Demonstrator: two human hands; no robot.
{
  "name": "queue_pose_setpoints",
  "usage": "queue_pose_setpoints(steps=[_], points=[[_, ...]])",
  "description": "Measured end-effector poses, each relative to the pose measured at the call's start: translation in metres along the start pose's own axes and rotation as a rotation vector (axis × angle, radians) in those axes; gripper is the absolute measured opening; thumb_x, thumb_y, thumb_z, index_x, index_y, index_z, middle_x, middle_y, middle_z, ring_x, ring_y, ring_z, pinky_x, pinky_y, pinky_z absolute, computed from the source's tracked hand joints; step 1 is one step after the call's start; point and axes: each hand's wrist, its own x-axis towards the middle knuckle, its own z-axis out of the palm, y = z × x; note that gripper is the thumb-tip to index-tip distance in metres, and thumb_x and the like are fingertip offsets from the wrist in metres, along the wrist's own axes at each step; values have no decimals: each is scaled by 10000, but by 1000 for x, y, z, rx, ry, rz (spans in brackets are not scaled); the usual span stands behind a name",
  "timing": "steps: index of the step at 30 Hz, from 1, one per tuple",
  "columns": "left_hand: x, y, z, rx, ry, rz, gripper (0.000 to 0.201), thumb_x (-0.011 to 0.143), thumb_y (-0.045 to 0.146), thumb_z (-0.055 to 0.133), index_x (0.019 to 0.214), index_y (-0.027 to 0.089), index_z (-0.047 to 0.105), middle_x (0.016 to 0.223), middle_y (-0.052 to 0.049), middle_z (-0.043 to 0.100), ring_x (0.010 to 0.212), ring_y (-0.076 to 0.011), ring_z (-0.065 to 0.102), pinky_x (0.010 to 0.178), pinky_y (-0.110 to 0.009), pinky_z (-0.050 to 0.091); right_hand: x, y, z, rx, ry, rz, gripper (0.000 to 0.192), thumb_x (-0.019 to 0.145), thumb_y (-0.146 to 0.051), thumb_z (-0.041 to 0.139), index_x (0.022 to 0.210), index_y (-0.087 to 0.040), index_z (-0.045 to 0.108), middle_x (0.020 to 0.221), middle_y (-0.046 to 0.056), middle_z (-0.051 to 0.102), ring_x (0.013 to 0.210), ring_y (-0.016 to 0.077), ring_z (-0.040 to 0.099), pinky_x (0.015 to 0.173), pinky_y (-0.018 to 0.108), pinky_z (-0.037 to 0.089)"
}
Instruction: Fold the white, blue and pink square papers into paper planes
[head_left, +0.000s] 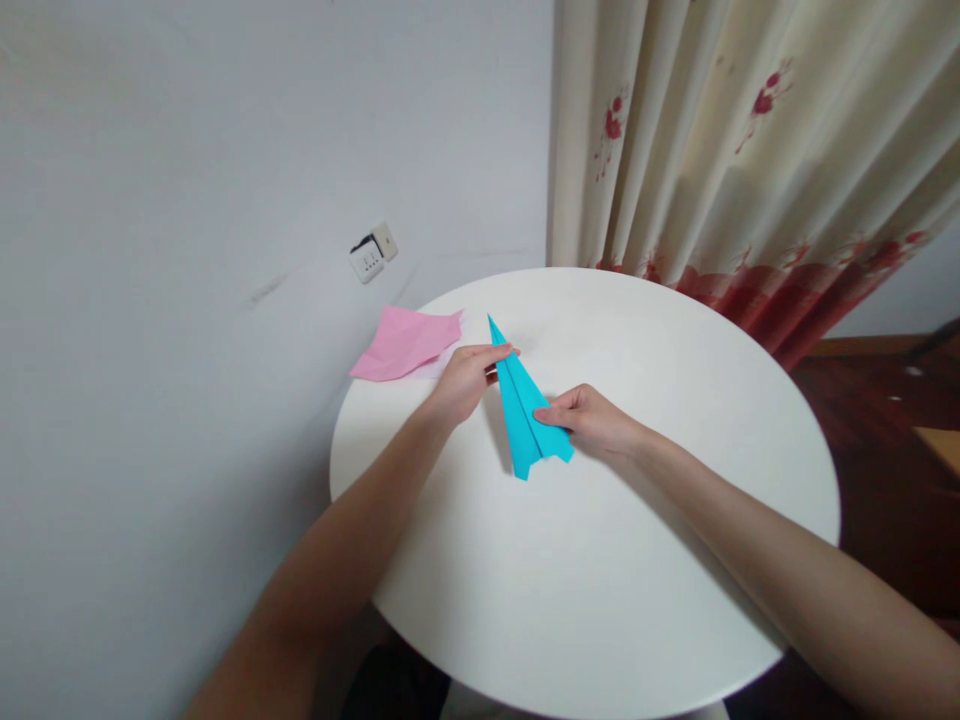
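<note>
A blue paper plane (pixel 525 410), folded to a long point, lies on the round white table (pixel 637 560) with its nose toward the wall. My left hand (pixel 469 378) presses its fingertips on the plane's front left edge. My right hand (pixel 592 420) pinches the plane's rear right wing between thumb and fingers. A pink folded paper (pixel 405 343) lies at the table's far left edge, just beyond my left hand.
A grey wall with a white socket (pixel 373 253) stands behind the table on the left. A cream curtain with red flowers (pixel 750 150) hangs at the back right. Dark wooden floor (pixel 885 440) shows to the right.
</note>
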Motion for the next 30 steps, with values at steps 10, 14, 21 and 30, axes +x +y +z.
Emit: queue_pose_setpoints(steps=[10, 14, 21, 30], points=[[19, 2, -28, -108, 130, 26, 268, 625, 344, 832, 775, 136, 754, 812, -74, 689, 741, -166, 591, 705, -277, 461, -3, -9, -25, -178, -192, 94, 271, 669, -360, 805, 823, -137, 787, 805, 90, 754, 745, 168, 661, 605, 247, 430], [13, -1, -18, -59, 81, 26, 283, 636, 376, 834, 771, 138, 762, 806, -81, 695, 741, -171, 597, 714, -291, 462, 4, -9, -34, -66, 85, 21, 313, 770, -419, 719, 906, -143, 777, 904, 107, 751, 793, 161, 648, 675, 262, 453], [-11, -20, 19, 61, -145, -26, 295, 708, 424, 794, 783, 139, 777, 782, -88, 713, 775, -201, 621, 796, -351, 454, 10, -7, -1, 64, 193, -107, 405, 717, -537, 756, 743, -136, 705, 674, 19, 641, 603, 117, 505, 579, 264, 392], [-13, -28, 25, 7, -183, -13, 409, 793, 488, 722, 979, 128, 771, 823, -93, 712, 753, -177, 606, 741, -322, 444, 11, -3, 1, 140, 276, -127, 374, 703, -496, 767, 671, -140, 656, 597, -19, 544, 546, 97, 389, 532, 266, 302]])
